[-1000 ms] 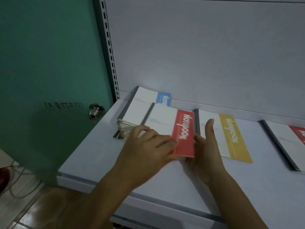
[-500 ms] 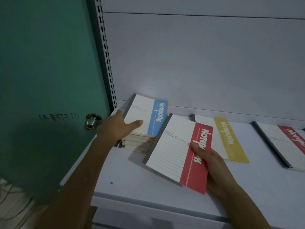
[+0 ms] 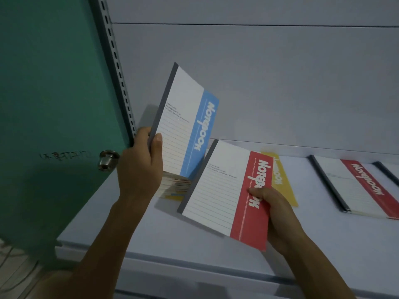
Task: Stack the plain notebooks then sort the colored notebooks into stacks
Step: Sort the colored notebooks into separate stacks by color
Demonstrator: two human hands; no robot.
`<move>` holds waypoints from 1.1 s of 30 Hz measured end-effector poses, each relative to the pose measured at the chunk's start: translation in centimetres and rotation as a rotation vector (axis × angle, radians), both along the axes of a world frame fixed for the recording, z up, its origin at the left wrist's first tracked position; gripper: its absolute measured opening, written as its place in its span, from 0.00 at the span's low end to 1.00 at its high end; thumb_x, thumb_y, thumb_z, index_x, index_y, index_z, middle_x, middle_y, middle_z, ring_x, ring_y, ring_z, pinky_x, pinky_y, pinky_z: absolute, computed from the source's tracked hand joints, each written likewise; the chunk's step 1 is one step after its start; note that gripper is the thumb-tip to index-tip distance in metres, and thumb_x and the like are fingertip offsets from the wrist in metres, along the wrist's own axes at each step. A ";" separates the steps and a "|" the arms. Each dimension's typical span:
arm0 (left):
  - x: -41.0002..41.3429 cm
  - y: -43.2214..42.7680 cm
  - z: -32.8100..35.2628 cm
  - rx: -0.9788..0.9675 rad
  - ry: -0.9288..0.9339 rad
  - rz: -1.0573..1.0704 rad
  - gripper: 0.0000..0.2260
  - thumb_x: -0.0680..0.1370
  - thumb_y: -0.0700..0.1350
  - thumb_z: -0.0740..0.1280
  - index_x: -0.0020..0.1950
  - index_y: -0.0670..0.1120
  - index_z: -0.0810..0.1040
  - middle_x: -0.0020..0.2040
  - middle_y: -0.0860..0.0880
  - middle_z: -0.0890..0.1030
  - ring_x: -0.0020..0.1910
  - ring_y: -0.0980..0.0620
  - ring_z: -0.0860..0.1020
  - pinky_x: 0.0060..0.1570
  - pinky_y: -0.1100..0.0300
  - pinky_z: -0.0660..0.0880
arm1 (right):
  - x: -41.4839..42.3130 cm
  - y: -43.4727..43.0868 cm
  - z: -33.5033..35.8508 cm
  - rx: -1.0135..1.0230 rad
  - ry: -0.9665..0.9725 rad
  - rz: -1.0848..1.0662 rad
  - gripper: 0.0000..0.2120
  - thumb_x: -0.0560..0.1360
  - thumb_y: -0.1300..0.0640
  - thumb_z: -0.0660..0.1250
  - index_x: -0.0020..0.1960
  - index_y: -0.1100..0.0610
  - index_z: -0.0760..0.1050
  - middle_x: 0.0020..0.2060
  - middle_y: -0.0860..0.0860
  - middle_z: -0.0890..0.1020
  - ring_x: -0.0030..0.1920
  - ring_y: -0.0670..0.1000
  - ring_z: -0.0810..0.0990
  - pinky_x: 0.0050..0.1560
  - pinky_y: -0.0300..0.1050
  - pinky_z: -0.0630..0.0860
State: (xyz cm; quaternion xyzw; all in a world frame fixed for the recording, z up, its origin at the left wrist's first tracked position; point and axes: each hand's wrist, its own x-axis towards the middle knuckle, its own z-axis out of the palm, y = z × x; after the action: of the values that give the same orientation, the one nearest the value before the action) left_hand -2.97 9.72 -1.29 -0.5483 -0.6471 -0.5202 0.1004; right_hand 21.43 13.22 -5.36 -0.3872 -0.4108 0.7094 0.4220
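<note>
Half a second ago my left hand [image 3: 140,167] lay flat on the blue notebook [image 3: 185,130] atop the pile. Now it has that notebook up off the pile, raised steeply in front of the back panel, spine to the left.

At far left stand the green door [image 3: 43,104] and its knob [image 3: 107,160], with the slotted upright [image 3: 116,72] just behind my knuckles. My left thumb presses the front cover near the lower spine and my fingers curl round behind, so the hand pinches the book at that edge. Below it the pile [image 3: 172,186] sits on the shelf [image 3: 168,231], page edges showing (its top cover is mostly hidden by the two books I hold).

The red notebook [image 3: 226,195] is held much as before, tilted above the shelf, its upper corner overlapping the blue one's lower edge in this view. My right hand [image 3: 274,214] grips it at the red band, thumb on top over the lettering, fingers curled beneath. Behind that hand the yellow notebook [image 3: 280,180] lies flat on the shelf, and well to the right lies a second red notebook [image 3: 362,186].
</note>
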 end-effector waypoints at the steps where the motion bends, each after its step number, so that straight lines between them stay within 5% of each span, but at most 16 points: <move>1: 1.4 0.1 0.0 -0.003 -0.024 -0.025 0.18 0.81 0.53 0.53 0.58 0.42 0.72 0.49 0.49 0.82 0.41 0.54 0.80 0.32 0.61 0.78 | 1.1 0.2 0.3 0.013 0.003 -0.008 0.07 0.75 0.60 0.63 0.54 0.55 0.74 0.43 0.53 0.86 0.40 0.54 0.85 0.37 0.48 0.80; 5: 7.3 1.5 -0.9 -0.007 -0.053 -0.082 0.18 0.81 0.53 0.53 0.60 0.43 0.73 0.47 0.47 0.83 0.40 0.52 0.81 0.34 0.57 0.79 | 5.9 0.8 1.2 0.095 -0.052 -0.046 0.16 0.70 0.54 0.65 0.57 0.54 0.74 0.47 0.52 0.85 0.45 0.55 0.85 0.40 0.47 0.81; 8: 12.1 2.8 -2.0 -0.040 -0.082 -0.106 0.15 0.81 0.55 0.53 0.58 0.49 0.73 0.43 0.49 0.82 0.38 0.50 0.80 0.34 0.51 0.78 | 10.3 1.7 1.6 0.146 -0.103 -0.147 0.13 0.74 0.53 0.64 0.59 0.50 0.73 0.48 0.50 0.85 0.47 0.55 0.85 0.42 0.48 0.81; 12: 17.6 3.8 -3.8 -0.118 -0.180 -0.152 0.16 0.80 0.55 0.53 0.58 0.48 0.74 0.44 0.54 0.82 0.39 0.56 0.79 0.34 0.59 0.77 | 16.9 4.3 1.7 0.192 -0.255 -0.354 0.11 0.77 0.54 0.63 0.59 0.47 0.72 0.46 0.46 0.85 0.43 0.51 0.85 0.40 0.46 0.78; 15: 20.5 4.3 -5.0 -0.175 -0.223 -0.126 0.12 0.81 0.53 0.54 0.58 0.51 0.74 0.44 0.57 0.80 0.39 0.58 0.79 0.35 0.52 0.80 | 22.0 7.8 1.1 0.206 -0.437 -0.447 0.13 0.79 0.54 0.63 0.63 0.49 0.70 0.48 0.46 0.83 0.45 0.51 0.83 0.40 0.46 0.75; 22: 24.2 4.9 -5.3 -0.145 -0.187 -0.054 0.12 0.80 0.54 0.53 0.54 0.52 0.71 0.47 0.56 0.79 0.42 0.54 0.81 0.36 0.51 0.81 | 27.1 16.6 -1.1 0.315 -1.000 -0.246 0.21 0.79 0.51 0.62 0.69 0.56 0.64 0.64 0.56 0.75 0.55 0.58 0.77 0.55 0.53 0.71; 28: 27.5 4.4 -5.8 -0.136 -0.253 -0.059 0.09 0.80 0.52 0.56 0.55 0.50 0.71 0.45 0.64 0.76 0.41 0.62 0.78 0.36 0.51 0.81 | 27.5 19.4 -2.6 0.416 -1.291 -0.236 0.22 0.77 0.46 0.65 0.63 0.60 0.70 0.57 0.57 0.78 0.44 0.54 0.76 0.45 0.47 0.72; 33: 30.5 5.0 -6.3 -0.137 -0.297 -0.120 0.12 0.80 0.55 0.55 0.56 0.52 0.72 0.45 0.64 0.78 0.43 0.63 0.80 0.34 0.53 0.81 | 27.9 19.2 -3.0 0.570 -1.480 -0.281 0.30 0.72 0.43 0.70 0.67 0.57 0.64 0.62 0.58 0.71 0.60 0.58 0.73 0.55 0.54 0.74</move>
State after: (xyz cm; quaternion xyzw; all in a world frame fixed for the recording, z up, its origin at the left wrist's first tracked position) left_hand 27.52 14.76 -7.60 -0.5087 -0.6548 -0.5551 -0.0652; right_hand 49.34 32.43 -8.32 -0.6822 -0.6966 0.0770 0.2083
